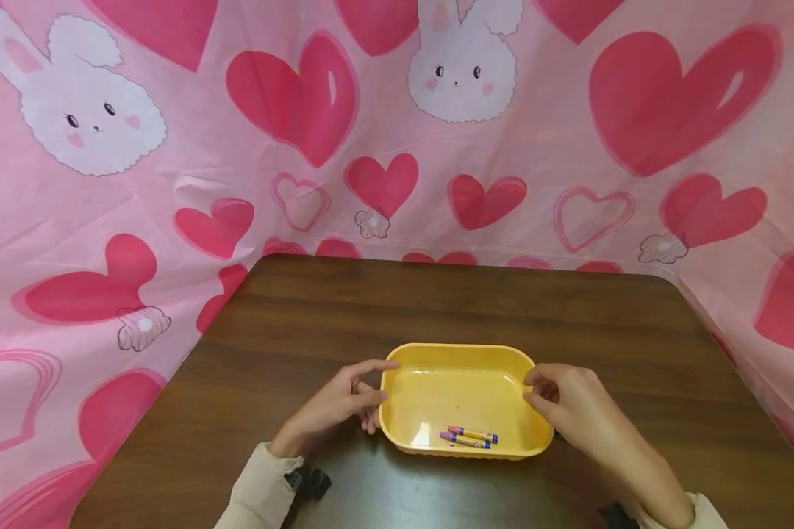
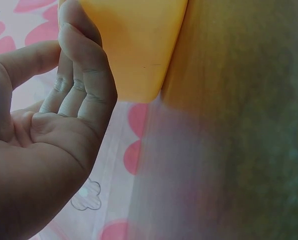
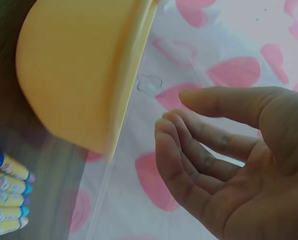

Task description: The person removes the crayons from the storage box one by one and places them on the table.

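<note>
Your left hand (image 1: pixel 344 404) fingers touch the yellow tray's (image 1: pixel 459 452) left rim; your right hand (image 1: pixel 569 404), loosely curled, hovers beside its right rim, near the tabletop's front edge.

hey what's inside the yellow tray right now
Two crayons lie side by side near the front wall of the yellow tray. The rest of its floor shows bare. More crayons lie on the table outside it, seen only from the right wrist; the right hand hides them from the head view.

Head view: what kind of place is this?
Likely a staged tabletop recording spot, not a lived-in room: a dark wooden table fenced by a pink heart-and-bunny cloth, with only a yellow tray holding two crayons between both hands.
</note>
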A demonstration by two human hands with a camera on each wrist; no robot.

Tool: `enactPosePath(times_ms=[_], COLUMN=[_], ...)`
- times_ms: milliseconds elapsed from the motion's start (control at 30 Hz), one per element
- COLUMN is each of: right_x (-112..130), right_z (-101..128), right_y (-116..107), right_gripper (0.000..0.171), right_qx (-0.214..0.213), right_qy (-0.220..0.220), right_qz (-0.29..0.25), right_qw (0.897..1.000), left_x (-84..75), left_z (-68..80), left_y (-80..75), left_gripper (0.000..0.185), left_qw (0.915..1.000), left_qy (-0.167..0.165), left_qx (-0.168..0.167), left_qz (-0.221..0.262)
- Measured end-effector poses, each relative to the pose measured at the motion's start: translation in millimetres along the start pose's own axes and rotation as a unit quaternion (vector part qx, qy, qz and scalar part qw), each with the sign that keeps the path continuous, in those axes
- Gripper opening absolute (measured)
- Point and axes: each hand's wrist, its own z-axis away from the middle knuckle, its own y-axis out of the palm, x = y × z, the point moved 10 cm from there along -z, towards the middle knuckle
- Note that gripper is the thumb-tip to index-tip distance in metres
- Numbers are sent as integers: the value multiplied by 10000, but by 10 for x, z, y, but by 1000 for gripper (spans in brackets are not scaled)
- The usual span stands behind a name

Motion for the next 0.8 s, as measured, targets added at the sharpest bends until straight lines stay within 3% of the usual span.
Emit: enactPosePath(times_ms=[200, 433, 667, 800], right_x=[217, 381, 327, 270], right_z=[-94, -181, -185, -175], right_y=[234, 590, 1006, 1179], right_gripper=[16, 16, 22, 24], right_qx=[517, 1344, 2422, 2759], right_qy=[-642, -1368, -1392, -1327], right_qz=[77, -235, -403, -318], right_qw=[9966, 9812, 9593, 9514], left_x=[-3, 16, 26, 13], left_z=[4, 8, 11, 7], left_y=[-3, -15, -20, -21], left_gripper=[50, 51, 53, 54], left_qw=[9999, 10000, 9999, 10000], left_qy=[29, -16, -108, -36], left_qx=[-27, -56, -63, -32], left_qz=[-93, -48, -90, -55])
